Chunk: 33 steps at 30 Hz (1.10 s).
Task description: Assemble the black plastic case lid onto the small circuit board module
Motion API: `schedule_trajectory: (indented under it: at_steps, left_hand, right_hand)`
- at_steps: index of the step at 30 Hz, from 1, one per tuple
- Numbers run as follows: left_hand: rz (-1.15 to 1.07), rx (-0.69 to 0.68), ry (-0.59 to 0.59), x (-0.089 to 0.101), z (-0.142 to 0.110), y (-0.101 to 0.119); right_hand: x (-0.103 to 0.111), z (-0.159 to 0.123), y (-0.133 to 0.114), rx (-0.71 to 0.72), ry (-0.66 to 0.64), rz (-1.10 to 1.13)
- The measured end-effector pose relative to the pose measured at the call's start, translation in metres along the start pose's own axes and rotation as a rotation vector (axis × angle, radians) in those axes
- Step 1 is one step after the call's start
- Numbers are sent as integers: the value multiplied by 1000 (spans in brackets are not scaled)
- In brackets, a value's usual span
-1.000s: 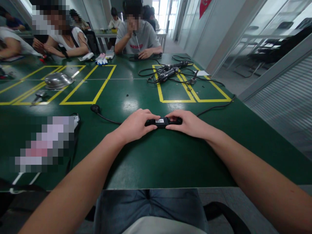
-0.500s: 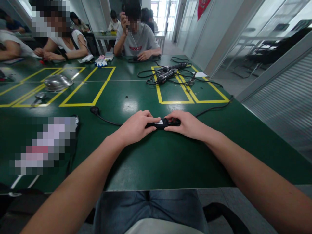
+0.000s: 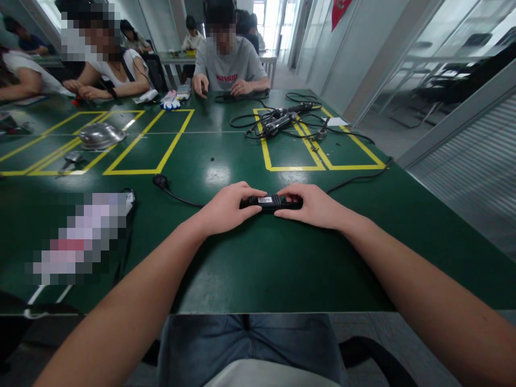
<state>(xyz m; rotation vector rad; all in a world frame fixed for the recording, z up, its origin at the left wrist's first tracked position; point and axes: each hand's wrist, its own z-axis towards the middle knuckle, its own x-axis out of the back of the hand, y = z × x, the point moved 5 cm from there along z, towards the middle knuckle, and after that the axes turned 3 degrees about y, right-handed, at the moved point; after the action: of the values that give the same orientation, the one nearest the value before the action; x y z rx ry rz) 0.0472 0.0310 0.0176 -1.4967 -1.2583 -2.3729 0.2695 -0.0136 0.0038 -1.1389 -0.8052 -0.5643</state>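
A black power adapter (image 3: 271, 201) with a white label and a ribbed section lies in front of me on the green table. My left hand (image 3: 231, 208) holds its left end between thumb and fingers. Around its right end, the thumb and fingers of my right hand (image 3: 312, 206) are closed. Part of each end is hidden by my hands. From the left side a black cable runs to a round plug (image 3: 160, 181) resting on the table. Another black cable (image 3: 358, 176) leads off behind my right hand.
Black cylindrical power tools (image 3: 282, 121) with tangled cables lie across yellow tape at the far right. A metal bowl-like part (image 3: 100, 135) sits at far left. Nearer is a blurred-out item (image 3: 84, 236) with white straps. People sit across the table (image 3: 282, 269).
The view has shifted slightly, while my hands keep their hold on the adapter. A person opposite has lowered a raised hand from the face to the table.
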Motion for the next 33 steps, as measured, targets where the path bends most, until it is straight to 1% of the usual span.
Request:
schedule_trajectory:
  at_steps: [3,5,7,9,13,19,23,26,29,31,32,33]
  left_hand:
    - [-101,64,45,2,2,-6]
    - [-137,122,103,5,2,-11]
    - [-104,183,183,10,1,-16]
    - [-27,240,238,15,1,-20]
    - [73,306,250,16,0,-27]
    - [108,227,254,15,0,-30]
    - [161,230,233,15,1,-31]
    - [191,198,236,15,1,-29]
    - [244,124,283,18,-1,-21]
    - [279,44,309,20,-3,-12]
    - [280,-8,285,20,-4,-6]
    - [270,-50,234,19,-5,-1]
  right_hand:
    - [0,0,-1,8,-1,-6]
    - [0,0,-1,1,-3,7]
    - [0,0,0,-13,-5,20]
    - [0,0,0,-23,-8,30]
    - [1,0,-1,-24,3,41]
    - [0,-1,-3,-28,16,68]
    - [1,-1,-4,-20,18,72]
    - [2,-1,-5,-7,23,74]
    - [1,-1,-5,4,24,73]
    - [1,-1,-4,10,31,70]
    - [1,-1,-4,13,35,71]
    - [1,-1,-5,16,40,73]
